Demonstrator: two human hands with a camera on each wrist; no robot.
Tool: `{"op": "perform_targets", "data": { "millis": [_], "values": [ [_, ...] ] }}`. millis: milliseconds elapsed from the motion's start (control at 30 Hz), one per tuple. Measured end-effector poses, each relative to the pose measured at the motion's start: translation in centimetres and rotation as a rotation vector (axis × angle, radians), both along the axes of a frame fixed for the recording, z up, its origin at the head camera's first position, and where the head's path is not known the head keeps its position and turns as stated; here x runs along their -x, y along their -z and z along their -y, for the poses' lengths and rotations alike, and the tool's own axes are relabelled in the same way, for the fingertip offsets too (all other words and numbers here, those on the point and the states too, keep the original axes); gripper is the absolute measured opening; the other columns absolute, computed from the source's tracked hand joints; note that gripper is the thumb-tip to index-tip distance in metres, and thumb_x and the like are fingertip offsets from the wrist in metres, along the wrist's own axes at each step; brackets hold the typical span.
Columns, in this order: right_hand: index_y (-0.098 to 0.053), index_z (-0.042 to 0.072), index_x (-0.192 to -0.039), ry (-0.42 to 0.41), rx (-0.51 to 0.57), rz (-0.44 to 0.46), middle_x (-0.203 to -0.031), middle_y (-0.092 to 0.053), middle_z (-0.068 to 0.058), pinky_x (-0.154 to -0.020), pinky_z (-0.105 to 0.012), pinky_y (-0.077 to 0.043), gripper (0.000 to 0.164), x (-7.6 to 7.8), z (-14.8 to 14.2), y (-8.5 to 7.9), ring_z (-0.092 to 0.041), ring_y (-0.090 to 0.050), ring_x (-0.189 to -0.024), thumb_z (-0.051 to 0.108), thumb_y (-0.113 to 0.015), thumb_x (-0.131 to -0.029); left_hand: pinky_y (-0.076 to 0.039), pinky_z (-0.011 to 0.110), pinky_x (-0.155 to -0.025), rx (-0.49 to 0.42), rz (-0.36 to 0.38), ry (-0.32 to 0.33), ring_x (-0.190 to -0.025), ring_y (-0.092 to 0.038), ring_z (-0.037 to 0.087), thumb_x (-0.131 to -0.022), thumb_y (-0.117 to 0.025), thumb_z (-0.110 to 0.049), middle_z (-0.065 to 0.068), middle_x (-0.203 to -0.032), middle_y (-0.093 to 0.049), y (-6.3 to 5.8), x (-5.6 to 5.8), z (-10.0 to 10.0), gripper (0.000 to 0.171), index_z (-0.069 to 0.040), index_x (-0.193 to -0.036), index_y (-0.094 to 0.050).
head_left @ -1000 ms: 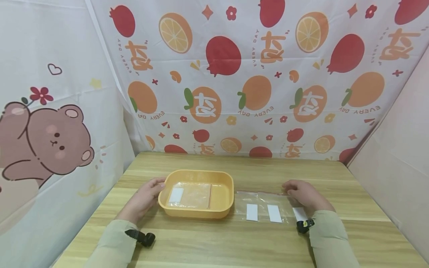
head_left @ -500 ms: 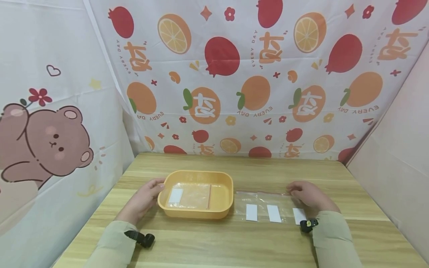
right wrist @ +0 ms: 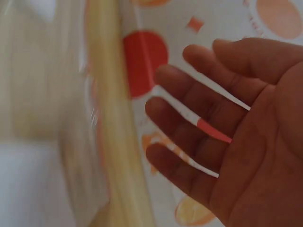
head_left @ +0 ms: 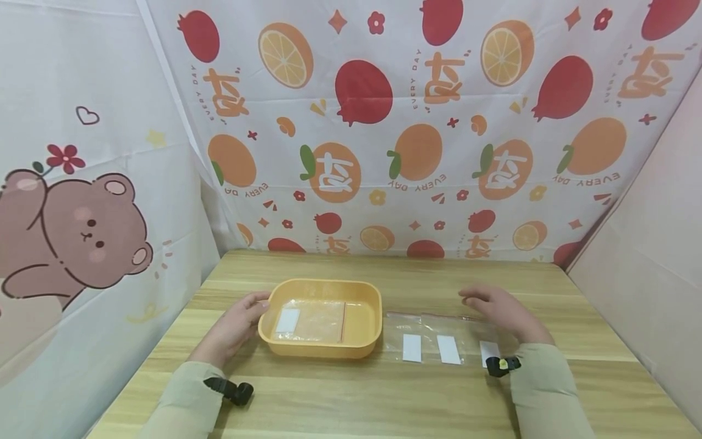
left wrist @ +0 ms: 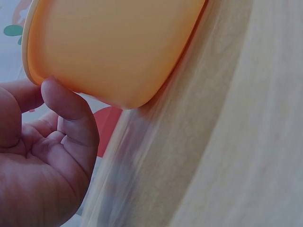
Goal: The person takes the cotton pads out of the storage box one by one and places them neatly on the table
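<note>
A yellow plastic tray [head_left: 351, 352] sits on the table, holding a clear zip bag [head_left: 320, 320] with a white label and a red seal line. My left hand [head_left: 233, 326] holds the tray's left rim; in the left wrist view, thumb and fingers meet its corner. Right of the tray, more clear zip bags [head_left: 428, 326] with white labels lie overlapping in a row. Over the far edge of the rightmost bag hovers my right hand [head_left: 501, 311]. Its fingers [right wrist: 189, 125] are spread and relaxed in the right wrist view, with nothing between them.
The wooden table [head_left: 351, 402] ends at a fruit-print cloth [head_left: 378, 152] behind. A white cloth with a bear print [head_left: 93, 231] hangs on the left, and a plain white sheet [head_left: 647, 244] on the right. A small black camera is strapped to each wrist.
My right hand first drew slightly right, then shifted left and away from me, its fingers loosening over the bags. The left hand, the tray and the bags have stayed in place.
</note>
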State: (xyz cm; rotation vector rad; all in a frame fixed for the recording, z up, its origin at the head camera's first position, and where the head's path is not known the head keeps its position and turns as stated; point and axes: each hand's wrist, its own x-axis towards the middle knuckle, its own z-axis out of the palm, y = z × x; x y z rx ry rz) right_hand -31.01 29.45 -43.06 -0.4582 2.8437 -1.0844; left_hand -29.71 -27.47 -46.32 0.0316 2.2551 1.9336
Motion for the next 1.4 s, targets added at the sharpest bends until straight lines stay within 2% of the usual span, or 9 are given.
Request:
{"op": "perform_targets", "data": {
  "millis": [133,333,567,667,800,1000,1167,1400],
  "values": [
    [-0.061,0.016,-0.138,-0.058,0.117,0.039,-0.129,-0.066,-0.008,-0.097,-0.052,-0.05,0.038,-0.4,2.2,-1.4,-0.027,-0.062,-0.117,0.033,-0.057,-0.105,-0.057,0.036,-0.087,0.002,-0.002,0.002,-0.118,-0.06,0.029,-0.11,-0.044,-0.025,0.028,-0.146,-0.045,0.0,-0.2,0.1,0.05,0.002,-0.152,-0.034],
    [-0.056,0.014,-0.143,-0.139,0.262,0.09,-0.13,-0.065,-0.007,-0.1,-0.05,-0.049,0.042,-0.9,6.0,-2.8,-0.026,-0.064,-0.116,0.031,-0.057,-0.105,-0.057,0.035,-0.085,-0.019,0.001,0.007,-0.114,-0.061,0.027,-0.11,-0.046,-0.025,0.028,-0.144,-0.047,-0.3,-0.4,0.1,0.051,0.002,-0.151,-0.035],
    [-0.05,0.01,-0.146,-0.235,0.445,0.135,-0.134,-0.061,-0.011,-0.104,-0.047,-0.048,0.043,-1.5,9.3,-3.8,-0.028,-0.061,-0.121,0.025,-0.056,-0.106,-0.057,0.035,-0.085,-0.028,-0.009,0.023,-0.114,-0.061,0.028,-0.109,-0.047,-0.024,0.03,-0.142,-0.047,-0.4,-0.3,-0.2,0.052,0.004,-0.151,-0.034],
    [-0.047,0.006,-0.148,-0.274,0.521,0.183,-0.138,-0.058,-0.015,-0.104,-0.046,-0.047,0.046,-1.5,11.3,-4.1,-0.033,-0.058,-0.124,0.023,-0.056,-0.106,-0.057,0.035,-0.086,-0.03,-0.007,0.019,-0.114,-0.06,0.027,-0.109,-0.047,-0.024,0.03,-0.144,-0.046,-0.3,-0.2,-0.2,0.051,0.004,-0.151,-0.034],
    [-0.044,0.004,-0.149,-0.279,0.601,0.264,-0.143,-0.053,-0.021,-0.106,-0.05,-0.045,0.05,-1.2,14.5,-3.9,-0.037,-0.055,-0.127,0.021,-0.057,-0.104,-0.057,0.036,-0.085,-0.022,0.0,0.011,-0.115,-0.06,0.028,-0.11,-0.046,-0.024,0.029,-0.145,-0.045,-0.3,-0.1,-0.2,0.051,0.003,-0.152,-0.033],
    [-0.041,0.001,-0.15,-0.27,0.597,0.347,-0.146,-0.048,-0.023,-0.106,-0.05,-0.045,0.054,-1.0,18.9,-2.9,-0.043,-0.049,-0.132,0.022,-0.056,-0.104,-0.058,0.038,-0.085,-0.007,-0.001,0.005,-0.118,-0.059,0.031,-0.11,-0.045,-0.024,0.031,-0.148,-0.042,-0.1,-0.1,-0.1,0.053,0.003,-0.153,-0.031],
    [-0.038,-0.005,-0.151,-0.228,0.599,0.412,-0.15,-0.041,-0.029,-0.108,-0.057,-0.041,0.054,-0.7,22.1,-2.0,-0.047,-0.044,-0.134,0.022,-0.051,-0.105,-0.057,0.036,-0.087,-0.007,0.005,-0.003,-0.12,-0.058,0.031,-0.11,-0.045,-0.025,0.03,-0.149,-0.041,0.1,-0.1,0.1,0.053,0.002,-0.153,-0.032],
    [-0.041,0.001,-0.152,-0.167,0.443,0.402,-0.155,-0.04,-0.02,-0.097,-0.06,-0.048,0.055,-0.6,25.3,-1.3,-0.042,-0.042,-0.135,0.026,-0.051,-0.105,-0.056,0.035,-0.088,-0.017,-0.018,0.022,-0.121,-0.058,0.031,-0.11,-0.044,-0.023,0.031,-0.148,-0.041,0.1,0.1,0.1,0.052,0.004,-0.152,-0.032]
  ]
}}
